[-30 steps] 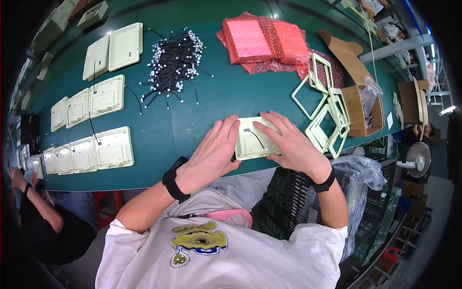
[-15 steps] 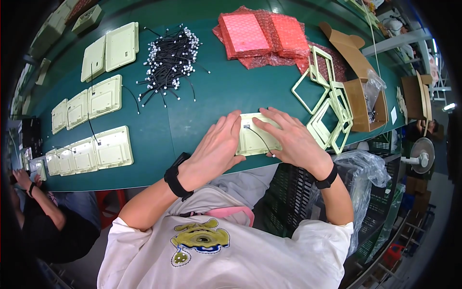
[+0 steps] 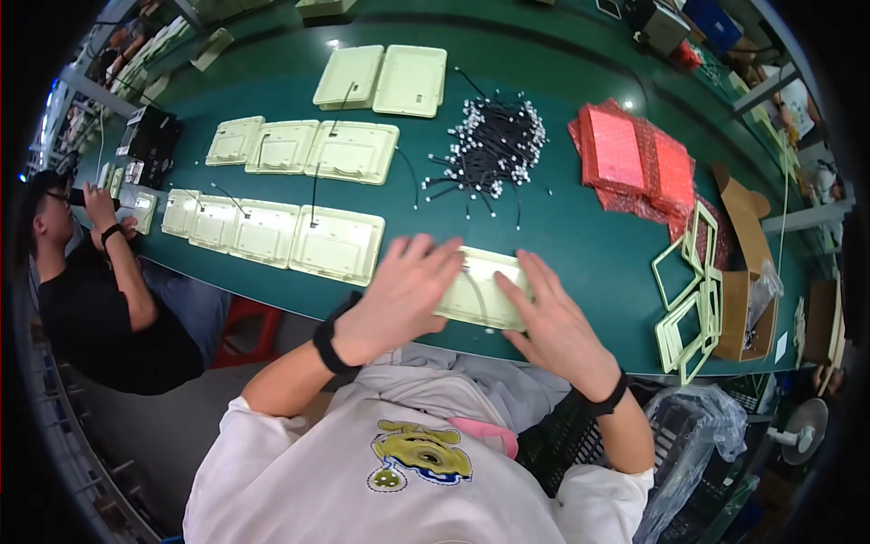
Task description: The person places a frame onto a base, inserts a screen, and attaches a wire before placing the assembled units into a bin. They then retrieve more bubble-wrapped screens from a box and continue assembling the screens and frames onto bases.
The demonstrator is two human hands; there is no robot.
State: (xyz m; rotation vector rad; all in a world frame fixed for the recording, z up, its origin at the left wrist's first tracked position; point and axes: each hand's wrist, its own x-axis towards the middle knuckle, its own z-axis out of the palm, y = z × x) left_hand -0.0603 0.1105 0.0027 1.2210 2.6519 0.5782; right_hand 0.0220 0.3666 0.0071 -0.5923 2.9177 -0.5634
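Note:
A cream plastic housing (image 3: 485, 304) with a short black cable lies on the table in front of me, slightly blurred. My left hand (image 3: 408, 299) grips its left end, fingers along that edge. At the other end, my right hand (image 3: 557, 331) holds it, with a finger reaching over its inner face near the cable. To the left, similar cream housings (image 3: 338, 245) stand in rows, some with black cables attached. Beyond my hands is a heap of short black cables (image 3: 489, 145) with white connectors.
Red bubble-wrap packs (image 3: 616, 154) lie at the right back. Cream rectangular frames (image 3: 680, 331) are piled right of my hands, beside an open cardboard box (image 3: 736, 313). A co-worker (image 3: 122, 299) sits at the left, near a red stool (image 3: 246, 328). A fan (image 3: 802, 431) stands far right.
My view has swung left, so the table's contents appear farther right and more of the co-worker shows. Both hands stay on the housing.

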